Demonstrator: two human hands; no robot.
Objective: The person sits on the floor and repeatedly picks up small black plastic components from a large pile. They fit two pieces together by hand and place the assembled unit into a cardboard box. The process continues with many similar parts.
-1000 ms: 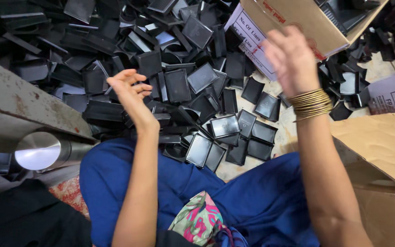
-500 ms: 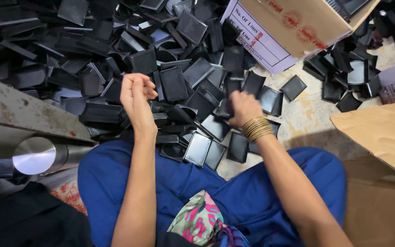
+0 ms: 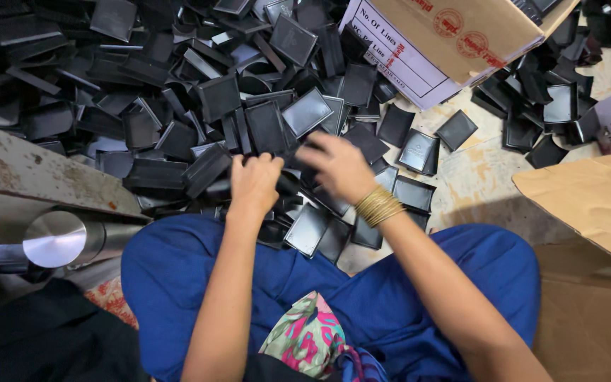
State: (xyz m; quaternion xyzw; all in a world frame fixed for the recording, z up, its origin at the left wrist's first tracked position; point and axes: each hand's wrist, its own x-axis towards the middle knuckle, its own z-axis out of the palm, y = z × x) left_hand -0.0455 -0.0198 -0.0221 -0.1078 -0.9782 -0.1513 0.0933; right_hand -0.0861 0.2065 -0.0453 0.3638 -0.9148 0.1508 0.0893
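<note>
Sitting on the floor (image 3: 486, 177), we are facing a great heap of black plastic trays (image 3: 178, 92) that is filling the upper left and top of the frame and spilling down toward our knees. Our blue trousers (image 3: 404, 283) are spreading across the lower middle, with a pink and green patterned cloth (image 3: 305, 339) lying at the bottom centre. A flat sheet of brown cardboard (image 3: 588, 205) is lying at the right edge, and a brown cardboard box (image 3: 461, 35) with a white label is tilting in at the upper right, with more black trays scattered around it. A worn grey metal surface (image 3: 30, 170) is slanting in from the left, and a shiny steel cylinder (image 3: 58, 237) is sticking out just below it.

Near the centre of the frame, our left hand (image 3: 254, 182) is clenching around a dark black piece (image 3: 288, 185) at the near edge of the heap, just above our knees. Our right hand (image 3: 337, 166), wearing gold bangles (image 3: 378, 206) at the wrist, is reaching over the same spot with fingers curled down among the trays; it is blurring, so we cannot tell whether it is grasping anything.
</note>
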